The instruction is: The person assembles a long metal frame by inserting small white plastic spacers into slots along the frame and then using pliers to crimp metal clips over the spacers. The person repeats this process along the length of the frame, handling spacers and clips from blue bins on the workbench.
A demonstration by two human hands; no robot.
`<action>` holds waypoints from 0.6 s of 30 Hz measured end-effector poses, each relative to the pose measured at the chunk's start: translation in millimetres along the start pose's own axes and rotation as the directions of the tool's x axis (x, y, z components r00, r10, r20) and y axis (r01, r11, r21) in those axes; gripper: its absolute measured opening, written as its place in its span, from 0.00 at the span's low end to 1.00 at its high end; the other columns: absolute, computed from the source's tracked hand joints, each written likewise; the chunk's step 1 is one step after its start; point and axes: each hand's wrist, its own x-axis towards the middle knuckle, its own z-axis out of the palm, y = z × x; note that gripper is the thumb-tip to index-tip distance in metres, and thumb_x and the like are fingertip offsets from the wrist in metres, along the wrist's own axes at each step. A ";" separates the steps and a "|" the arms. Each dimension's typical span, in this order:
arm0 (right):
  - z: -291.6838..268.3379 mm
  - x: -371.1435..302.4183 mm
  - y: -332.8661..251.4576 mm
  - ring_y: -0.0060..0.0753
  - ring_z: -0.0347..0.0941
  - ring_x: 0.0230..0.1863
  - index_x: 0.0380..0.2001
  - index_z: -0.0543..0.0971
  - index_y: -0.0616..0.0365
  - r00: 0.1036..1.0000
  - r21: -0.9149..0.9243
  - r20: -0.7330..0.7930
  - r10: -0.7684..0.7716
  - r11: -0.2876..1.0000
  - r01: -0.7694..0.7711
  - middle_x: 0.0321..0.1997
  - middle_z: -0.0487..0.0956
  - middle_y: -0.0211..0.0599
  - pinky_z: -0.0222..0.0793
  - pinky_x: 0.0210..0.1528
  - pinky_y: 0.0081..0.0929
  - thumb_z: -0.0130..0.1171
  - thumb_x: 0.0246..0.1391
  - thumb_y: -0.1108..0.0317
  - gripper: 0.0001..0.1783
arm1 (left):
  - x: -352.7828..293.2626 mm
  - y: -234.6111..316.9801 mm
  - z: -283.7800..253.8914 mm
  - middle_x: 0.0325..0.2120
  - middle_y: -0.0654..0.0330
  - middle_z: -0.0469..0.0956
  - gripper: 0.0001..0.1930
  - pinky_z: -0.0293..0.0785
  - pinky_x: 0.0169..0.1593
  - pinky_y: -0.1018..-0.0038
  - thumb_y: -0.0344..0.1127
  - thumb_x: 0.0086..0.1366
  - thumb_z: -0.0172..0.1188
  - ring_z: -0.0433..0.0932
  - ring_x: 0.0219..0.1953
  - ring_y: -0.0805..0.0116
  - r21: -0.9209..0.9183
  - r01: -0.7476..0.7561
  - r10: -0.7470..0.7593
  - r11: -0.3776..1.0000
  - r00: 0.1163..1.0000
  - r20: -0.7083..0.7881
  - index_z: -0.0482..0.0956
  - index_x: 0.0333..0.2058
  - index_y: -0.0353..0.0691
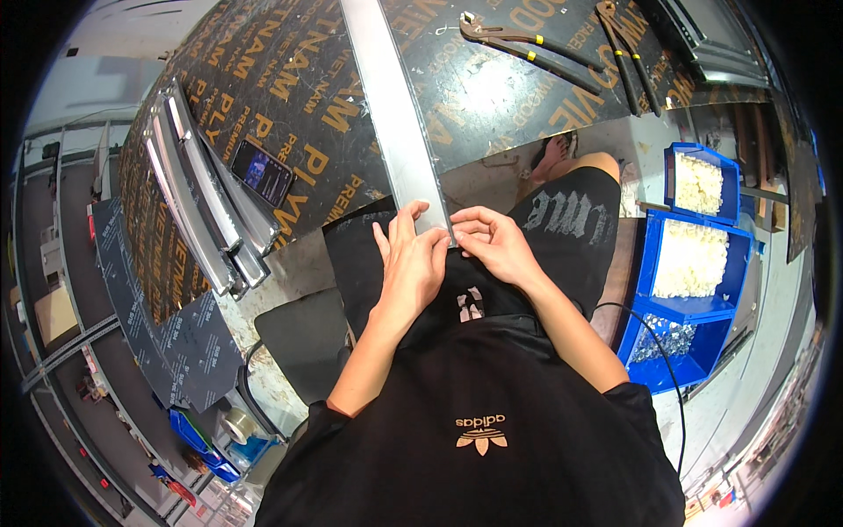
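A long, flat, silvery metal profile (395, 114) runs from the far edge of the view over the table to my lap. My left hand (411, 255) grips its near end, thumb on the right side and fingers spread along the left. At the near right corner of the profile, my right hand (496, 246) pinches with thumb and fingertips. Whatever lies between those fingertips is too small and covered to make out.
Several metal profiles (198, 176) lie at the table's left beside a phone (262, 170). Two pliers with black handles (549, 61) (630, 70) rest at the far right. Blue bins (654, 255) hold pale and shiny small parts. A black cable (672, 364) hangs near my right arm.
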 end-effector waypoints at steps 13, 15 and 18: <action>8.1 8.2 -6.8 0.15 0.79 0.41 0.60 0.80 0.62 0.991 -0.083 -0.080 0.107 0.990 -0.114 0.43 0.86 0.31 0.77 0.43 0.20 0.61 0.74 0.57 0.22 | 6.4 -16.9 30.7 0.78 0.40 0.53 0.15 0.52 0.76 0.39 0.34 0.60 0.76 0.56 0.78 0.35 -0.149 -0.225 0.206 0.963 0.970 -0.130 0.82 0.42 0.38; 13.8 13.1 -10.1 0.25 0.83 0.42 0.52 0.84 0.65 0.996 -0.375 -0.068 -0.052 0.927 0.023 0.40 0.88 0.36 0.79 0.42 0.29 0.64 0.72 0.53 0.22 | 6.9 -19.4 35.0 0.76 0.42 0.59 0.18 0.58 0.74 0.46 0.33 0.57 0.76 0.60 0.76 0.38 -0.113 -0.275 0.246 0.955 0.945 -0.216 0.84 0.44 0.36; 13.8 19.6 -14.9 0.24 0.81 0.33 0.42 0.85 0.65 0.992 -0.456 0.028 -0.121 0.882 0.120 0.32 0.86 0.40 0.76 0.37 0.34 0.62 0.72 0.48 0.25 | 13.9 -23.2 35.0 0.73 0.43 0.65 0.22 0.62 0.71 0.50 0.39 0.58 0.76 0.66 0.72 0.39 -0.031 -0.330 0.308 0.943 0.907 -0.288 0.84 0.49 0.36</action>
